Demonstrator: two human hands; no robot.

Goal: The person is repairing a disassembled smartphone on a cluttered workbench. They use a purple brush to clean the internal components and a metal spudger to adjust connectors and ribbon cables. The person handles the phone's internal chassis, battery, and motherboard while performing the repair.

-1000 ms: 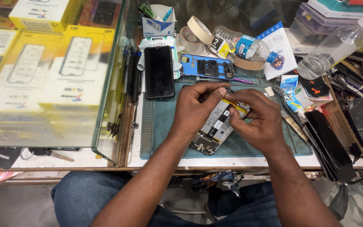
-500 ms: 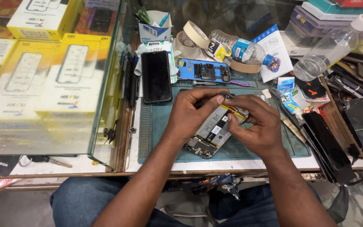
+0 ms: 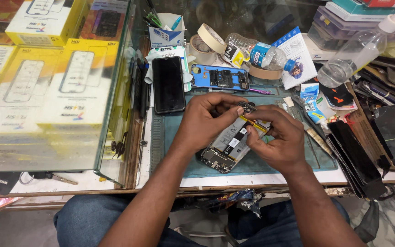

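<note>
Opened phone (image 3: 227,146) lies tilted on the green work mat (image 3: 174,137), its back cover off and its boards and battery bare, near the front edge of the bench. The left hand (image 3: 204,121) clamps its upper edge with fingers curled together; the right hand (image 3: 277,139) pinches a thin yellow strip (image 3: 252,123) between thumb and forefinger, just over the battery.

Risk, as I judge it: a hard or skewed pull could tear that strip or strain whatever it is fixed to — it looks thin and soft. A slip of the left grip would let the phone skid toward the mat's near edge, with only a narrow band of bench before the drop to the lap.

Room is tight. A dark phone (image 3: 168,84) lies just left of the hands, a blue phone frame (image 3: 219,77) just beyond, a plastic bottle (image 3: 257,55) and tape rolls (image 3: 209,41) behind it, and dark screen panels (image 3: 355,155) crowd the right — the bare mat at the near left is the only free space.
</note>
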